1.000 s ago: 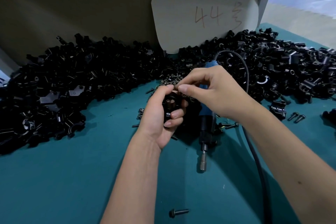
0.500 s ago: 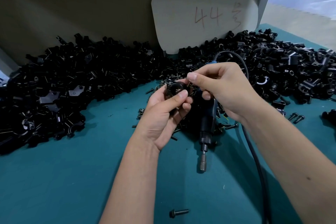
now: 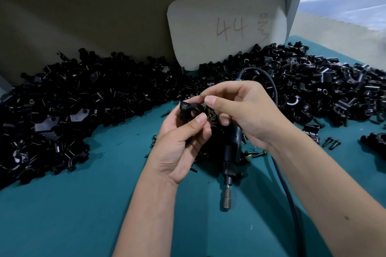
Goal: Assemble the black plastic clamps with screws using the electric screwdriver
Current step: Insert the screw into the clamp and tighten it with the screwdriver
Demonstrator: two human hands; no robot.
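Note:
My left hand (image 3: 179,148) grips a black plastic clamp (image 3: 191,110) between thumb and fingers, its round hole facing me. My right hand (image 3: 244,110) pinches a small screw (image 3: 205,107) at the clamp's right side with thumb and forefinger. The same hand's lower fingers curl round the electric screwdriver (image 3: 230,152), which hangs under the palm with its bit holder (image 3: 226,201) pointing toward me over the teal mat. Its cable (image 3: 292,204) loops behind the hand and runs down along my right forearm.
Large heaps of black clamp parts lie at the left (image 3: 62,115) and right (image 3: 325,89) of the teal mat (image 3: 73,204). Loose screws (image 3: 331,143) lie near the right heap. A card marked 44 (image 3: 227,25) leans on the back wall.
Both hands rose slightly from the mat. The clamp turned in my left hand so its hole faces me, and my right fingers stay pinched at its right side.

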